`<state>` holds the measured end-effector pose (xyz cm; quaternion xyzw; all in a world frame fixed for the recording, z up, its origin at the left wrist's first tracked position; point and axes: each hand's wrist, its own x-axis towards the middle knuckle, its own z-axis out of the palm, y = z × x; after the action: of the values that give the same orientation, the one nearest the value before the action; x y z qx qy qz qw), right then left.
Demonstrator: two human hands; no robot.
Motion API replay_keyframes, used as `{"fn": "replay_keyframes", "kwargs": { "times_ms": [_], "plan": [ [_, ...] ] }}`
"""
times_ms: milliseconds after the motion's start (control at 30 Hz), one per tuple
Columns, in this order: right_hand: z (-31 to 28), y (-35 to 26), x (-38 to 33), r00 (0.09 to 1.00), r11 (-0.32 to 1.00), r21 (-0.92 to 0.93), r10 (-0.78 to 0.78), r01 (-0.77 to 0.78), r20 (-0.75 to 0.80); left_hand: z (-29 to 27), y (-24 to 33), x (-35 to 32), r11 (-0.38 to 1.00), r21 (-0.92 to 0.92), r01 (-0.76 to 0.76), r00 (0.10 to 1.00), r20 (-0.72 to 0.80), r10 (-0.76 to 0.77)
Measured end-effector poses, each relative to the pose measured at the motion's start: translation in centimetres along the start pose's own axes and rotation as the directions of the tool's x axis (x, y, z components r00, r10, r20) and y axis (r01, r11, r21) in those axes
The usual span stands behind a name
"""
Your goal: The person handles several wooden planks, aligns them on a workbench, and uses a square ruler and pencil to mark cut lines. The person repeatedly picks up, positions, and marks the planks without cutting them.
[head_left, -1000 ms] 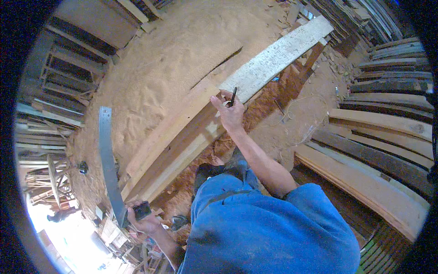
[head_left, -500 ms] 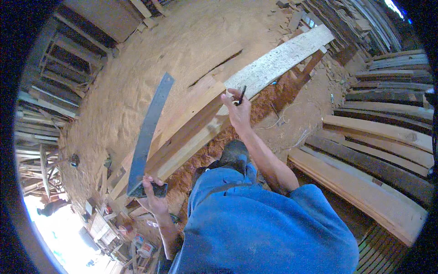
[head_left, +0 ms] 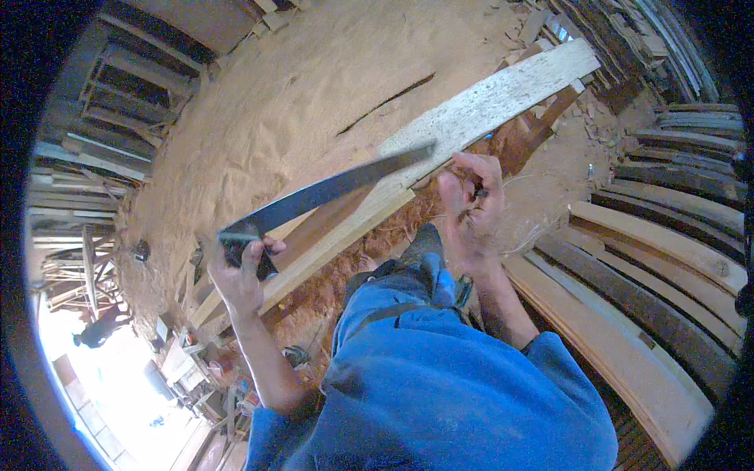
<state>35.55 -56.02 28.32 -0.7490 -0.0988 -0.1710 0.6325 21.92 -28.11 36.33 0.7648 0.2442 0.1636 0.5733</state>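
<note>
A large metal square (head_left: 330, 192) is in my left hand (head_left: 242, 286), closed round its dark stock at the left. The long blade slants up and to the right, raised over the timber, its tip in front of a whitish board (head_left: 503, 98). My right hand (head_left: 479, 208), a little blurred, is curled near that board's lower edge. Between its fingers shows a dark bit of the black pen (head_left: 480, 192), mostly hidden. Below the blade runs a long wooden beam (head_left: 357, 239), partly covered by the square.
Stacked planks (head_left: 652, 243) line the right side, with more timber (head_left: 133, 86) at the upper left. Sandy, sawdust-covered ground (head_left: 306, 86) lies beyond the beam. Scrap wood and clutter (head_left: 184, 361) lie at the lower left near a bright opening.
The square has been lifted and swung clockwise, its tip now far to the right. My left hand has risen; my right hand has moved right and curled, the pen now mostly hidden.
</note>
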Motion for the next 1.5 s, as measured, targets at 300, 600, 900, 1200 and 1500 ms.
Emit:
{"fn": "replay_keyframes", "kwargs": {
  "times_ms": [300, 600, 900, 1200, 1500],
  "plan": [
    [1.0, 1.0, 1.8, 0.567, 0.971, -0.233, 0.218, -0.046, 0.794, 4.0, -0.8, 7.5, 0.943, 0.048, 0.33, 0.881, 0.344, -0.325],
    [5.1, 2.6, -2.7, 0.653, 0.863, -0.363, 0.504, -0.352, 0.565, 6.4, -4.7, 9.2, 0.616, 0.736, -0.281, 0.948, 0.315, 0.056],
    [5.6, 0.6, -3.9, 0.541, 0.655, -0.517, 0.752, -0.551, 0.377, 6.6, -8.3, 10.6, 0.666, 0.6, -0.442, 0.844, 0.529, 0.083],
    [4.9, -0.7, -4.2, 0.404, 0.491, -0.585, 0.869, -0.645, 0.284, 6.3, -9.7, 10.9, 0.7, 0.512, -0.499, 0.807, 0.569, 0.159],
    [4.2, -0.1, -3.8, 0.39, 0.491, -0.625, 0.869, -0.606, 0.304, 6.2, -10.2, 10.9, 0.68, 0.449, -0.58, 0.751, 0.618, 0.233]
  ]
}}
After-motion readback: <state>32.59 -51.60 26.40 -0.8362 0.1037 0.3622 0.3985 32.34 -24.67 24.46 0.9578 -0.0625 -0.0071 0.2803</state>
